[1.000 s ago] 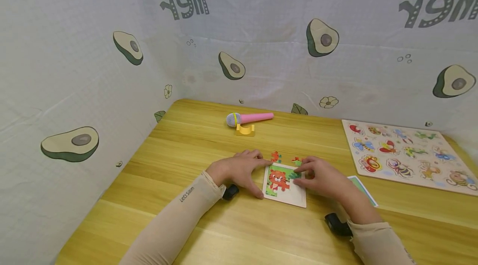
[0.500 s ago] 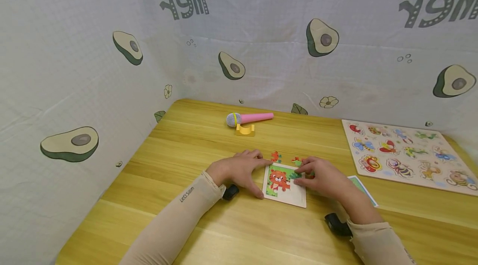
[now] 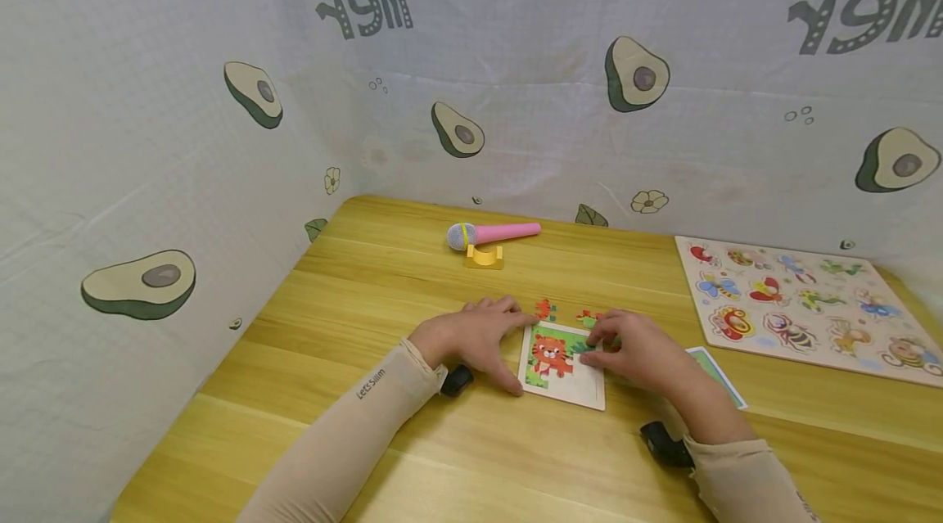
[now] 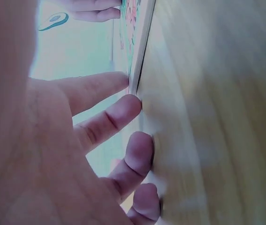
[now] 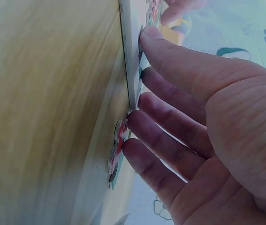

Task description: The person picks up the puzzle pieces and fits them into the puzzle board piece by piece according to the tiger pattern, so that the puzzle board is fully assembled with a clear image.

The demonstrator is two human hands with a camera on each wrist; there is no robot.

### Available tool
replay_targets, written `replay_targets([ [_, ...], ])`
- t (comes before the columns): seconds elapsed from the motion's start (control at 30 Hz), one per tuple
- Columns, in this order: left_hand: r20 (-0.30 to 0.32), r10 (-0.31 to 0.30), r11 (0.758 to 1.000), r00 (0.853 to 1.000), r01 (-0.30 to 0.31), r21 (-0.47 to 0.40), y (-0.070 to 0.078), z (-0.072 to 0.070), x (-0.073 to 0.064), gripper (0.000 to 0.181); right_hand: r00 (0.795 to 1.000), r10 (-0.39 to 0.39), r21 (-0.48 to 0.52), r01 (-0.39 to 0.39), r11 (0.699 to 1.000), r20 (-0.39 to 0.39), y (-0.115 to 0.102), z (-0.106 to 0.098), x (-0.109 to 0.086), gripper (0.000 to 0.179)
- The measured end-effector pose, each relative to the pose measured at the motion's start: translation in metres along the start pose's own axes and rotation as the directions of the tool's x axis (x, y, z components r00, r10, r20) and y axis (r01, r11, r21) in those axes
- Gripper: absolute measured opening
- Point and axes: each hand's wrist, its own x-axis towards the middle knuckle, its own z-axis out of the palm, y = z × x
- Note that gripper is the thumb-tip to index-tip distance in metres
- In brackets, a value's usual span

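A square wooden jigsaw board [image 3: 570, 390] lies on the table, with a tiger picture [image 3: 551, 355] filling its left and upper parts; bare wood shows at its lower right. My left hand [image 3: 482, 339] rests at the board's left side, thumb and index finger touching its edge, the other fingers spread on the table. At the upper right of the picture, my right hand [image 3: 641, 353] pinches a green puzzle piece [image 3: 580, 348] against the board between thumb and index finger. Loose puzzle pieces lie beyond the board: an orange one [image 3: 545, 309] and an orange-green one [image 3: 588, 318] beside my right fingers.
A pink toy microphone [image 3: 504, 232] and a yellow stand [image 3: 484, 258] sit farther back. To the right lies a large insect puzzle board [image 3: 806, 302]. A green, white-edged card [image 3: 718, 376] is partly hidden behind my right wrist. A printed sheet [image 3: 545, 163] hangs behind the table.
My right index fingertip has drawn back slightly to the right over the green piece. The left hand, board and loose pieces stay where they were.
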Motion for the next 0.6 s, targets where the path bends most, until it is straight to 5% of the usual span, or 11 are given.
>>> replay_targets([
  [0.23,-0.024,-0.038,0.998,0.999,0.037,-0.049,0.003,0.004,0.003,0.112,1.0,-0.002,-0.002,0.002,1.0,-0.013,0.0,0.0,0.0,0.018],
  [0.6,-0.063,-0.116,0.993,0.991,0.115,-0.014,0.006,0.01,0.012,0.086,0.999,-0.028,0.016,0.028,0.999,-0.018,-0.001,0.0,-0.003,0.02],
])
